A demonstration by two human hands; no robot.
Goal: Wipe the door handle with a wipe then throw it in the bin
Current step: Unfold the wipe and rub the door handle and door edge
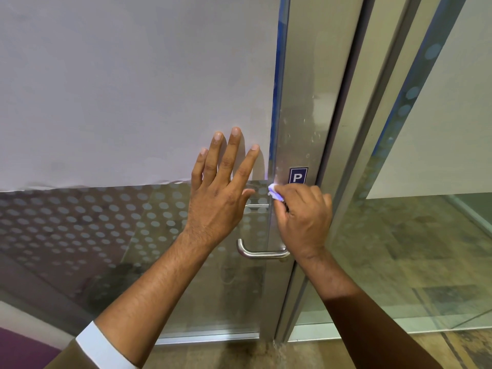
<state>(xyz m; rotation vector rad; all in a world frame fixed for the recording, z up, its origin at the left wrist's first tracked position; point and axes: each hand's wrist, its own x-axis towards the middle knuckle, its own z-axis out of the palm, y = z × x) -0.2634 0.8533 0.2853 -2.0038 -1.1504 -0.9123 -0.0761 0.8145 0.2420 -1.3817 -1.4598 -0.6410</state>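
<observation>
A silver lever door handle (259,251) juts left from the metal stile of a glass door. My right hand (303,217) is closed on a small white wipe (275,193), which it presses against the stile just above the handle and below a blue "P" sticker (298,175). My left hand (221,193) lies flat on the door glass left of the stile, fingers spread, holding nothing. No bin is in view.
White paper (133,89) covers the upper door glass; dotted frosting (93,217) runs below it. A second glass panel (426,182) and metal frame (354,129) stand to the right. Wood-look floor (239,355) lies below.
</observation>
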